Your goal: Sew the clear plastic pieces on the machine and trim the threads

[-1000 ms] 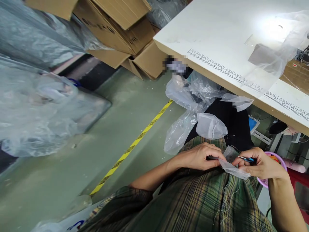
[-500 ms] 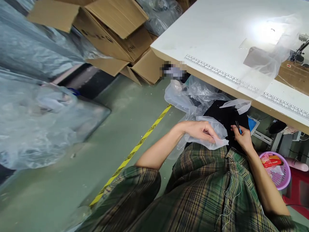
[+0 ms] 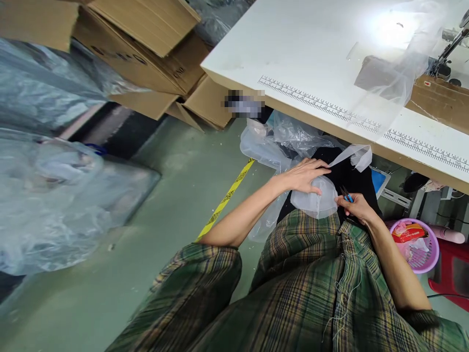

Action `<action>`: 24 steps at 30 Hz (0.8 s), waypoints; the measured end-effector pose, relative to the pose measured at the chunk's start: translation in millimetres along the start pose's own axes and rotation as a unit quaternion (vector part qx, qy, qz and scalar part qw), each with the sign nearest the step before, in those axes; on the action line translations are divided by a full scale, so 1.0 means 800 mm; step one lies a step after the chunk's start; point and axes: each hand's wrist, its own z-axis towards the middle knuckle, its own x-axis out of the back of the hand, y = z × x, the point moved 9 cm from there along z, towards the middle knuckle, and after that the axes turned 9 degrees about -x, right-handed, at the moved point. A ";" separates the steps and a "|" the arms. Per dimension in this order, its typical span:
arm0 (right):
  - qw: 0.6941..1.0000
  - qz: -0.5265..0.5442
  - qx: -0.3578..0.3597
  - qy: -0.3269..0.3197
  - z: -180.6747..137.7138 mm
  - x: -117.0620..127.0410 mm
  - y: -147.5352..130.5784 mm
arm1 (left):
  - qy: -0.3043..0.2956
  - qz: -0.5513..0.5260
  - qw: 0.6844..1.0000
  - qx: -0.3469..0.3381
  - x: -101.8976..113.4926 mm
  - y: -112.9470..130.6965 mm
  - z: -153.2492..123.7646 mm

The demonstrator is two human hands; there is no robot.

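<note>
Half a second on from the earlier frame, the left hand (image 3: 304, 177) has let go of the bunched fabric and moved up the lap, while the right hand (image 3: 358, 208) has come lower and nearer to it. Right of the middle of the frame, a sheer white piece (image 3: 318, 203) lies spread over the lap, its lower edge against the plaid shirt (image 3: 293, 283). Fingers extended and loosely parted, the left hand reaches over the upper part of this piece, its thumb resting on it; I see nothing gripped there. The right hand is curled closed around blue-handled snips (image 3: 348, 196), blades pointing up, with its fingertips at the right edge of the sheer piece — whether they pinch the fabric, I cannot tell. Just above the hands, a narrow sheer strip (image 3: 362, 157) hangs before the dark cloth (image 3: 361, 188) on the lap, near the edge of the white tabletop (image 3: 278, 44). Across that tabletop, at upper right, more sheer fabric (image 3: 414, 80) trails beside a machine part (image 3: 442, 68), and printed ruler marks (image 3: 315, 100) run along the front edge. At lower right a purple basket (image 3: 433, 254) holds a red packet (image 3: 409, 233). Cardboard boxes (image 3: 128, 63) fill the upper left — plastic bags (image 3: 54, 205) sit below them — and yellow tape (image 3: 229, 195) crosses the floor left of the left forearm.
</note>
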 end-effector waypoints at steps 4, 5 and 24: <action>0.999 0.034 0.007 -0.001 -0.007 0.002 -0.011 | 0.022 -0.058 0.998 -0.026 0.005 0.022 0.018; 0.999 0.040 0.011 0.001 -0.009 0.003 -0.014 | 0.024 -0.077 0.996 -0.030 0.004 0.026 0.026; 0.999 0.032 0.042 0.008 -0.014 0.003 -0.029 | 0.034 -0.344 0.938 0.026 -0.013 0.003 0.034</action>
